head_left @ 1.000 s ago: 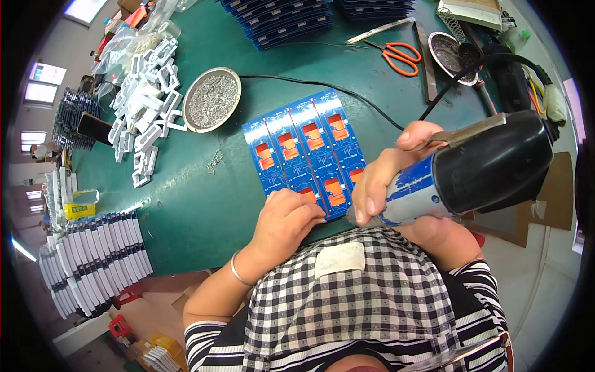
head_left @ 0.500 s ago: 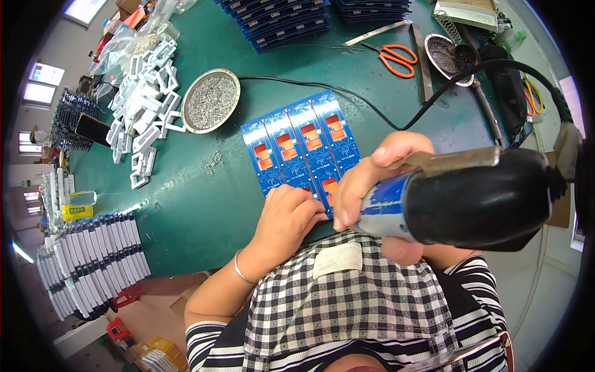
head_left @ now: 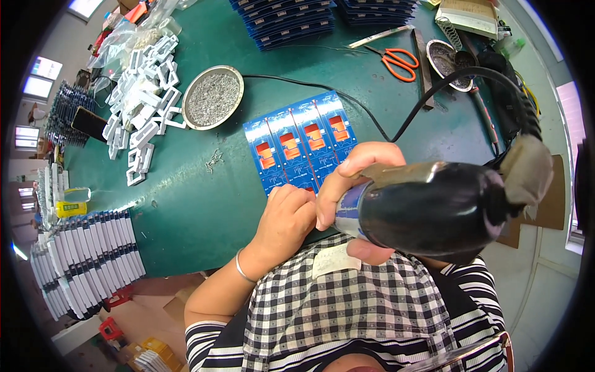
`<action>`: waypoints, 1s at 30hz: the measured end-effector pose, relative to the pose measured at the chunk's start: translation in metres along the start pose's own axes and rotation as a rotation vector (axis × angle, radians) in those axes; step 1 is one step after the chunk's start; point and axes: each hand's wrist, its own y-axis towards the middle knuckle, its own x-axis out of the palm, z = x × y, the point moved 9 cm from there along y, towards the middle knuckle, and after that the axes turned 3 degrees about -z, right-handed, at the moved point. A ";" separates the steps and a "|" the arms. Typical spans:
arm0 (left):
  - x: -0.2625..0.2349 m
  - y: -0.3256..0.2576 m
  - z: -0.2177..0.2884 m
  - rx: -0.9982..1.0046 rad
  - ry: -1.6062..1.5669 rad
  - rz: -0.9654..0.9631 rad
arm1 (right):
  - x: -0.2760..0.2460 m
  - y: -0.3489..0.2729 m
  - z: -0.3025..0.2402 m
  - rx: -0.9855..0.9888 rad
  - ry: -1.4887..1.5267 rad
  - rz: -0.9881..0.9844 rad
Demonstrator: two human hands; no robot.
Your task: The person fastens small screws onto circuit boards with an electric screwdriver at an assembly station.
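Observation:
A blue circuit board panel (head_left: 300,139) with orange showing through its rectangular cutouts lies on the green table in front of me. My left hand (head_left: 285,217) rests on its near edge, fingers bent and pressed together there; the fingertips are partly hidden. In my right hand (head_left: 347,192) is a thick corded electric screwdriver (head_left: 427,208), black with a blue and pale grey front. It is held tilted over the panel's near right corner, and its tip is out of sight behind my fingers. A round metal bowl (head_left: 238,111) of small screws stands beyond the panel, to the left.
White plastic frames (head_left: 145,99) are heaped at the left, and a few loose screws (head_left: 214,161) lie nearer. Stacked blue boards (head_left: 285,25) stand at the back. Orange-handled scissors (head_left: 400,65), a metal bar (head_left: 423,68) and a second bowl (head_left: 446,59) are at the right. A black cable (head_left: 409,121) arches over the table.
My right hand and the electric screwdriver have moved left, closer to my left hand, covering more of the panel's near right corner. The left hand has stayed at the near edge.

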 end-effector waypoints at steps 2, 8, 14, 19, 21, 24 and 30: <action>-0.001 0.003 -0.003 -0.055 -0.115 0.044 | 0.001 -0.001 -0.003 -0.026 -0.005 -0.019; -0.002 0.001 -0.003 -0.056 -0.125 0.044 | 0.008 0.003 -0.004 0.007 -0.020 0.084; -0.012 0.003 -0.002 -0.030 -0.032 0.009 | 0.012 0.005 -0.004 -0.090 -0.263 0.031; -0.074 0.032 -0.024 -0.137 -0.021 0.060 | 0.015 0.003 0.002 -0.144 -0.410 0.020; -0.093 0.035 -0.066 -0.161 0.014 0.119 | 0.019 0.003 0.003 -0.123 -0.436 0.003; -0.122 0.050 -0.078 -0.309 0.215 0.195 | 0.017 0.004 0.005 -0.077 -0.420 -0.013; -0.114 0.059 -0.189 -0.445 0.311 0.130 | 0.018 0.010 0.006 0.062 -0.090 -0.114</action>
